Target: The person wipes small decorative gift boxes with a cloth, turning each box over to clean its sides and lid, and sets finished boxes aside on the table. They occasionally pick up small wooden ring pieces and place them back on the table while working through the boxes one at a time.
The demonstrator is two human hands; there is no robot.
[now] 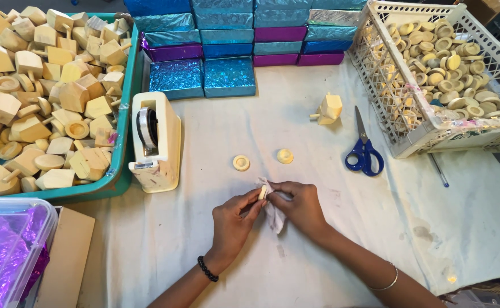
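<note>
Both hands met: the left hand point(234, 215) pinched a small pale wooden disc point(263, 193), the right hand point(299, 204) gripped a crumpled white cloth point(272, 212); steady turning suited the wiping.

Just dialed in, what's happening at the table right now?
A person is working a small wooden ring between both hands: the left hand pinches it while the right hand presses a white cloth against it. Two more rings lie on the white table cover just beyond. A tape dispenser, blue scissors and a wooden top sit nearby, with a green bin and white crate full of wooden parts.
</note>
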